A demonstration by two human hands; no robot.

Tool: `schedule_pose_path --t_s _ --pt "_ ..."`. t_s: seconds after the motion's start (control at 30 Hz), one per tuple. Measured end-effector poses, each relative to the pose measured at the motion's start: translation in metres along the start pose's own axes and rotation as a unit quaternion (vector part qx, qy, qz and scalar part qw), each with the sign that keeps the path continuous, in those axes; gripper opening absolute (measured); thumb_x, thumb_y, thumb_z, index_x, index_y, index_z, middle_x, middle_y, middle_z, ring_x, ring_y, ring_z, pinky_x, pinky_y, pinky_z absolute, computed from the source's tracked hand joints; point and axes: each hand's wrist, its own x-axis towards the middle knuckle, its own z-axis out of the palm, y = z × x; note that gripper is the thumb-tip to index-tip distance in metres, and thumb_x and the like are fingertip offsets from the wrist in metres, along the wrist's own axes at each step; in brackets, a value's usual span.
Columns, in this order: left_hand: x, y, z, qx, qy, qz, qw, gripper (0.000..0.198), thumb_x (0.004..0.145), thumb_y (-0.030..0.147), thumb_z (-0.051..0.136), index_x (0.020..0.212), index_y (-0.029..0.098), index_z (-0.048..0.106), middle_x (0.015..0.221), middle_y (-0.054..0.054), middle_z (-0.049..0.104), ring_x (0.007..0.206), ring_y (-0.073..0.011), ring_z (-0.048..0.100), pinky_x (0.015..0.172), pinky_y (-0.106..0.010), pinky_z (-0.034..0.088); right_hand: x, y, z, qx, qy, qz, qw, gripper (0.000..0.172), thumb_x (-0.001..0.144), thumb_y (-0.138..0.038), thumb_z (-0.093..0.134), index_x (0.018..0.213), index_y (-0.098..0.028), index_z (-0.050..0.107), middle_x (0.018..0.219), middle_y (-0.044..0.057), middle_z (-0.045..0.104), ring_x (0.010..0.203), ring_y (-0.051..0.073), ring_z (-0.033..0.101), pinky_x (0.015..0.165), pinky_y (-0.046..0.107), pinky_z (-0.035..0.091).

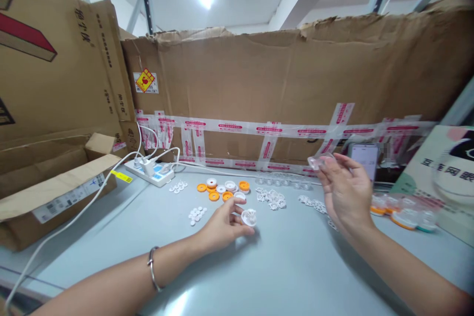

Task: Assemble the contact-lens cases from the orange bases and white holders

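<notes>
My left hand (225, 222) is closed round a white round base (249, 217) with small white parts standing in it, held low over the table. Raised at the right, my right hand (346, 190) pinches a clear plastic cover (317, 161) between thumb and fingers. Just beyond my left hand lie orange and white rings (214, 196). White cut-out pieces (272, 198) are heaped to their right, with more white pieces (313, 202) near my right wrist. A row of clear covers (283, 180) runs along the back. Small white discs (197, 215) lie left of my left hand.
A white power strip (150, 173) with cables stands at the back left, beside an open cardboard box (55, 192). A tall cardboard wall (237, 84) closes off the back. On the right are a phone (365, 158), finished-looking clear-topped pieces (405, 215) and a printed box (444, 182).
</notes>
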Motion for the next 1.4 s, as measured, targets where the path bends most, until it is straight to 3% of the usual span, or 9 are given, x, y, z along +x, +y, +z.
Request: schedule_pose_path --t_s 0.17,0.3,0.47,0.6,0.7,0.8,1.2,1.4 --pt "0.001 0.000 0.002 -0.009 -0.008 -0.025 1.000 0.037 0.057 0.016 0.071 0.088 0.012 0.050 0.071 -0.003 0.060 0.066 -0.0138 0.056 0.069 -0.028 0.042 -0.025 0.012 0.000 -0.044 -0.077 0.130 0.987 0.037 0.053 -0.026 0.079 0.083 -0.018 0.060 0.076 -0.001 0.067 0.073 0.010 0.064 0.073 0.019 0.051" --pt "-0.002 0.008 0.003 0.006 -0.020 -0.002 1.000 0.035 0.063 0.025 0.069 0.093 0.012 0.058 0.083 -0.006 0.063 0.070 -0.0138 0.057 0.070 -0.027 0.041 -0.051 0.019 0.002 -0.132 -0.195 0.232 0.944 0.038 0.059 -0.034 0.075 0.091 -0.019 0.063 0.086 0.004 0.069 0.082 0.017 0.064 0.079 0.030 0.051" --pt "-0.004 0.011 0.001 0.001 -0.035 0.043 0.998 0.033 0.068 0.030 0.066 0.097 0.014 0.061 0.092 -0.005 0.063 0.077 -0.0149 0.056 0.072 -0.027 0.040 -0.068 0.016 0.006 -0.169 -0.285 0.194 0.923 0.040 0.063 -0.040 0.071 0.097 -0.022 0.062 0.096 0.006 0.068 0.092 0.022 0.062 0.085 0.038 0.048" --pt "-0.003 0.008 0.000 -0.034 -0.010 0.032 0.999 0.044 0.065 0.029 0.069 0.104 0.015 0.055 0.089 -0.004 0.060 0.073 -0.0134 0.055 0.070 -0.027 0.041 -0.072 0.014 0.007 -0.203 -0.345 0.158 0.903 0.035 0.067 -0.042 0.067 0.096 -0.024 0.063 0.100 0.007 0.067 0.095 0.023 0.061 0.084 0.039 0.049" --pt "-0.003 0.008 0.001 -0.049 0.005 0.027 0.998 0.043 0.062 0.029 0.072 0.098 0.014 0.053 0.085 -0.003 0.058 0.067 -0.0109 0.054 0.067 -0.025 0.040 -0.075 0.015 0.005 -0.222 -0.378 0.144 0.887 0.032 0.068 -0.040 0.066 0.095 -0.024 0.063 0.100 0.006 0.066 0.092 0.021 0.062 0.083 0.037 0.050" --pt "-0.003 0.009 0.001 -0.034 -0.012 0.042 0.998 0.034 0.064 0.031 0.070 0.088 0.013 0.055 0.083 -0.004 0.059 0.068 -0.0110 0.053 0.067 -0.026 0.040 -0.076 0.016 0.004 -0.228 -0.396 0.142 0.878 0.028 0.071 -0.037 0.064 0.096 -0.025 0.063 0.103 0.005 0.065 0.091 0.019 0.062 0.082 0.034 0.051" --pt "-0.005 0.012 0.003 -0.073 -0.018 0.058 0.995 0.035 0.061 0.035 0.073 0.084 0.013 0.058 0.085 -0.005 0.063 0.076 -0.0148 0.058 0.075 -0.030 0.042 -0.080 0.016 0.004 -0.234 -0.394 0.132 0.879 0.025 0.071 -0.035 0.064 0.093 -0.023 0.064 0.104 0.006 0.066 0.094 0.021 0.062 0.083 0.037 0.051" --pt "-0.009 0.017 0.007 -0.092 0.000 0.061 0.994 0.034 0.058 0.035 0.074 0.080 0.014 0.060 0.078 -0.003 0.064 0.074 -0.0146 0.059 0.075 -0.031 0.045 -0.085 0.019 0.004 -0.222 -0.351 0.116 0.902 0.021 0.065 -0.037 0.068 0.081 -0.023 0.067 0.093 0.004 0.071 0.086 0.022 0.065 0.076 0.036 0.054"
